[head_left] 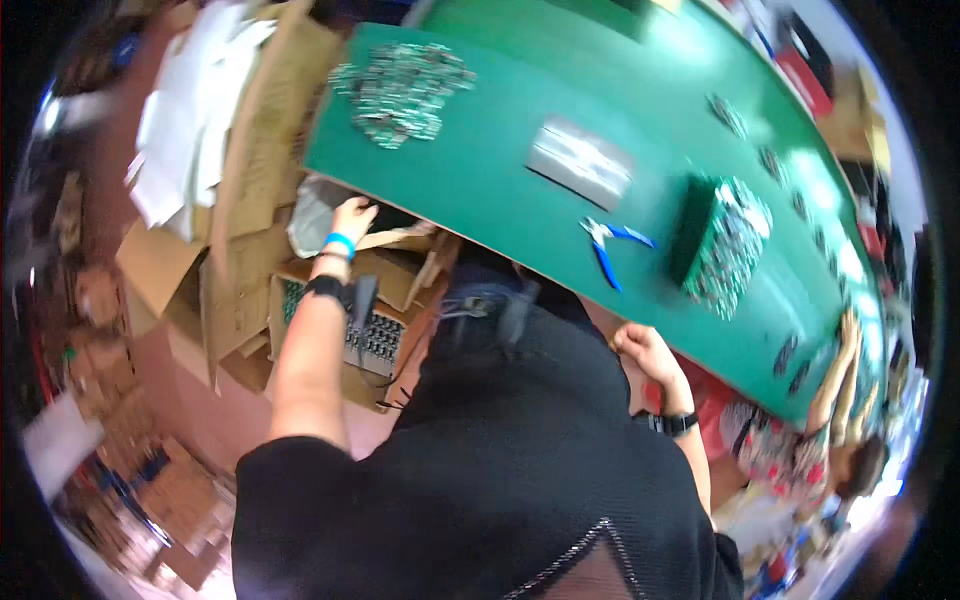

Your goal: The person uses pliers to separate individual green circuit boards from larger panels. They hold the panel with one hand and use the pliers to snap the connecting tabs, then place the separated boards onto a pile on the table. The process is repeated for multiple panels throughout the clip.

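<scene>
Left hand (353,216) at bag (311,218) below bench (485,150) corner, grip unclear | right hand (648,352) clenched | pliers (601,243) near edge, likely for reach

On the long, glossy green surface (485,150), laid out from left to right: a loose heap of small green-and-silver pieces (400,95), a flat grey rectangular block (580,160), blue-handled pliers (602,250) with legs splayed, a bulky green-and-silver rectangular stack (725,245) and scattered small dark oblong pieces (786,355).

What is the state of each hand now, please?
Left hand: near the pale bag; grip cannot be told.
Right hand: loosely closed; whether it holds anything cannot be told.
</scene>
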`<move>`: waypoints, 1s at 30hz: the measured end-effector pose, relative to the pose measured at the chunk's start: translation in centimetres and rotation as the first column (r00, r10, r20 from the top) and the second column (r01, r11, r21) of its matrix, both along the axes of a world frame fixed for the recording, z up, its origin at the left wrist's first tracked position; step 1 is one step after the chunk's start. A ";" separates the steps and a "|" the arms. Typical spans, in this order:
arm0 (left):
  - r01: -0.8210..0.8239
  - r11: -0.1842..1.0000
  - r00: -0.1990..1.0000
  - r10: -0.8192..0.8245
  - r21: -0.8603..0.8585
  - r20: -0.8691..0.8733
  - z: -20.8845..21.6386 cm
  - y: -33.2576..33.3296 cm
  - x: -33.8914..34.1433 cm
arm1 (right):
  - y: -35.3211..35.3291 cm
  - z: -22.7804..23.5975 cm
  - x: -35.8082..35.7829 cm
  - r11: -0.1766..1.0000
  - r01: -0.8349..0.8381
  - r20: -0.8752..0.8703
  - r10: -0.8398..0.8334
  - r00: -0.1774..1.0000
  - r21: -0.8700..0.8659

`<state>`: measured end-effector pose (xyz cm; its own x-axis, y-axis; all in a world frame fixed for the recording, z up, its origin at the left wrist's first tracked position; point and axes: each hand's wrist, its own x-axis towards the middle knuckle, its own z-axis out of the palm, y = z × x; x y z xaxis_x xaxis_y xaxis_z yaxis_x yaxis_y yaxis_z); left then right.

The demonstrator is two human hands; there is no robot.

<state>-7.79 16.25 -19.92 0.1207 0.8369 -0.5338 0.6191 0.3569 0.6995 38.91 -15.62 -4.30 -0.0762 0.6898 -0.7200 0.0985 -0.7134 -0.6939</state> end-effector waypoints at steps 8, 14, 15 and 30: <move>0.286 0.779 0.938 -0.348 -0.558 -0.005 7.2 -12.3 5.7 | -26.0 -18.4 -3.9 0.669 0.128 0.188 0.018 0.982 -0.732; 0.309 0.552 0.902 -0.427 -0.774 0.055 8.3 -14.5 3.5 | -47.8 -35.0 -10.0 0.735 -0.421 0.105 0.551 0.828 -0.532; 0.303 0.580 0.859 -0.510 -0.756 -0.048 9.7 -13.8 5.4 | -42.3 -35.5 -12.6 0.717 -0.233 0.119 0.404 0.907 -0.657; 0.579 0.403 0.502 -0.861 -0.709 -0.080 4.7 -7.0 8.1 | -28.6 -30.1 -18.5 0.542 -0.057 0.193 0.392 0.899 -0.838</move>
